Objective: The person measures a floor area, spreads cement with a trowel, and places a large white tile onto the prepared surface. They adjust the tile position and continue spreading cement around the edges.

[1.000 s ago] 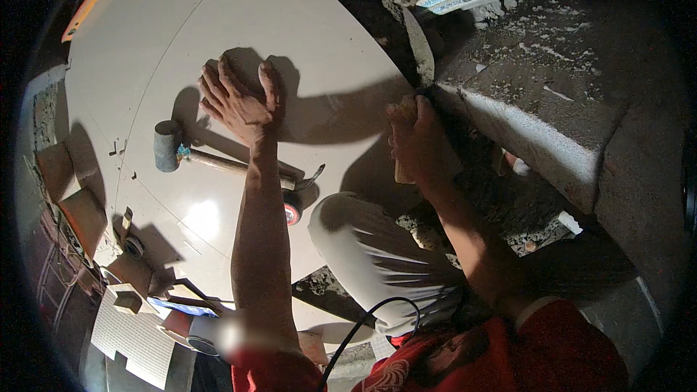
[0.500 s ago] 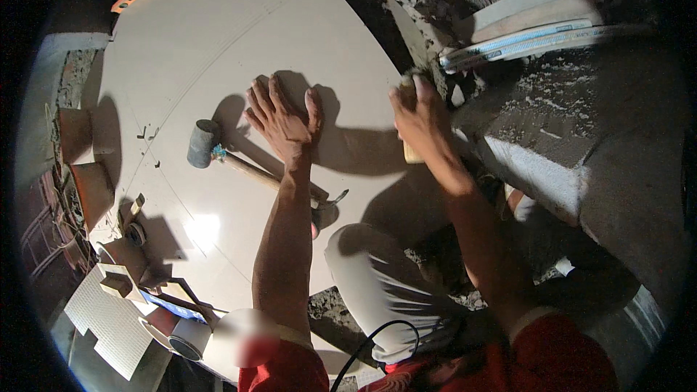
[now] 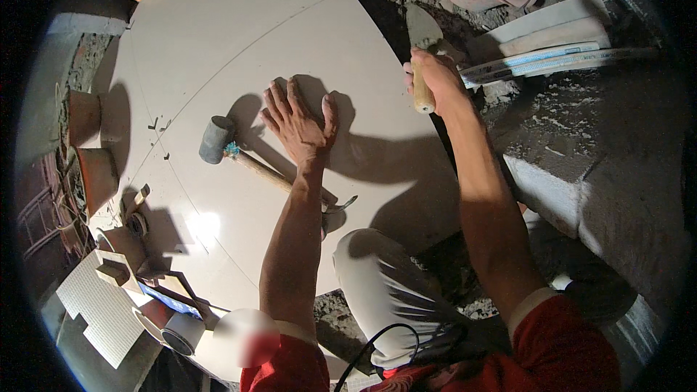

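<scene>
On the pale tile (image 3: 218,51) floor I see my left hand (image 3: 299,122) spread flat, mallet (image 3: 216,139) just left, while my right hand (image 3: 430,80) grips a trowel (image 3: 422,36) at the far-right edge, where prying could chip it.

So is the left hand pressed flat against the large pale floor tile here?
Touching. The head view shows the left hand lying palm down with its fingers spread on the large pale floor tile, its shadow starting right at the hand's edge with no gap.
</scene>
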A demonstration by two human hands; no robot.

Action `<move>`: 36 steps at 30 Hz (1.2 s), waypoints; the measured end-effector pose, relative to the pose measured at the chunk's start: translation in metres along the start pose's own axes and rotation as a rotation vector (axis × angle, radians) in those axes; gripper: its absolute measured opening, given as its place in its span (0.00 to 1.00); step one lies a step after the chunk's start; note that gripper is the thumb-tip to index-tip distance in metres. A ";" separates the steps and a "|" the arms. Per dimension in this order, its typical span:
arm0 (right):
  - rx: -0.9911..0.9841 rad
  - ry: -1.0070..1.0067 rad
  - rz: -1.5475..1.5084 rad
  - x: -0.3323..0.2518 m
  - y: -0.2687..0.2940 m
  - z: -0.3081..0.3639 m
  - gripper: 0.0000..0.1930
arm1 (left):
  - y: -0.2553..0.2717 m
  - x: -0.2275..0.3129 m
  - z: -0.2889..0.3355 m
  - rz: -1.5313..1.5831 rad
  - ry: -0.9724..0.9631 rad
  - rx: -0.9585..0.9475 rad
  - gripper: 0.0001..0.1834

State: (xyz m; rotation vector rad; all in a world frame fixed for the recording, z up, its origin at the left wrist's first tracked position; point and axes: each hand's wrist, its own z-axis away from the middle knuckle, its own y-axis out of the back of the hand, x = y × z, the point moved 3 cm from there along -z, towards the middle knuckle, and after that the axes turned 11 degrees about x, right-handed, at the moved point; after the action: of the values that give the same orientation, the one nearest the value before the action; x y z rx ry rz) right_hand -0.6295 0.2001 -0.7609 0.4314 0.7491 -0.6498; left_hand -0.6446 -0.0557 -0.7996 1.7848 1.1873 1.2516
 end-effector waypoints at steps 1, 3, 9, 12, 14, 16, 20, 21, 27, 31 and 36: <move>0.022 -0.026 -0.005 0.003 0.003 -0.001 0.17 | 0.000 0.000 0.000 0.013 -0.005 0.007 0.45; 0.041 -0.033 0.000 0.008 0.007 -0.001 0.16 | 0.001 0.000 0.001 0.026 -0.004 0.016 0.45; 0.229 0.577 0.428 -0.007 0.024 0.039 0.22 | 0.002 -0.002 0.003 0.014 0.001 0.028 0.44; 0.202 0.965 0.374 -0.035 0.042 0.083 0.23 | 0.001 -0.005 0.004 0.015 -0.015 0.042 0.44; 0.268 1.107 0.353 -0.046 0.044 0.103 0.24 | -0.001 -0.007 0.005 0.006 -0.012 0.037 0.45; 0.293 1.167 0.366 -0.049 0.037 0.109 0.23 | -0.003 -0.009 0.006 0.034 -0.017 0.015 0.46; 0.092 0.643 0.773 0.009 0.035 0.095 0.27 | -0.007 -0.016 0.010 -0.044 -0.042 -0.020 0.47; 0.249 0.939 0.996 0.026 0.042 0.102 0.29 | -0.010 -0.018 0.008 -0.026 -0.025 -0.038 0.47; -0.021 0.871 0.690 0.098 0.109 0.117 0.33 | -0.041 -0.024 0.020 -0.043 0.088 -0.039 0.46; -0.132 0.978 0.591 0.112 0.126 0.126 0.27 | -0.061 -0.013 0.039 -0.011 0.164 -0.103 0.39; -0.262 1.227 0.631 0.110 0.113 0.143 0.21 | -0.036 0.014 0.041 0.249 0.410 -0.754 0.27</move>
State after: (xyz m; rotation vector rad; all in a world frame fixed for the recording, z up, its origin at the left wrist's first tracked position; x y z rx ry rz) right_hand -0.4227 0.1583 -0.7326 0.7790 1.7234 0.4029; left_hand -0.6151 -0.0296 -0.8397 1.1564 0.5496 1.9519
